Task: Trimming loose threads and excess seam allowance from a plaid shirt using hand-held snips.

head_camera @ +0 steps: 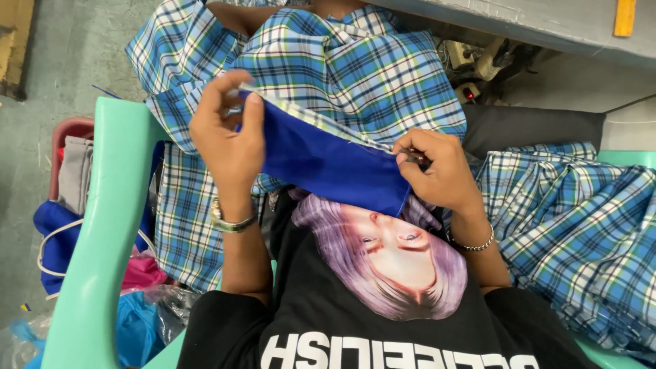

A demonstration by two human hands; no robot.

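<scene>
Black printed shirt [383,328] nearest us; blue cloth panel [328,164] stretched between both hands above it.
We note left hand [229,133] pinching its upper corner, right hand [437,167] clamped on its plaid-edged seam [321,123], over plaid fabric [362,68].

- A mint-green plastic chair [102,225] carries the scene; its armrest runs down the left side.
- Past the chair's left edge, a bundle of blue, grey and pink cloth [65,219] lies on the floor.
- Crumpled clear plastic [147,311] sits by the chair's lower left corner.
- A grey table edge [547,24] crosses the top right corner, a yellow strip [624,17] on it.
- A dark machine part [478,68] sits beneath that table.
- More plaid fabric [581,232] is heaped at the right edge.
</scene>
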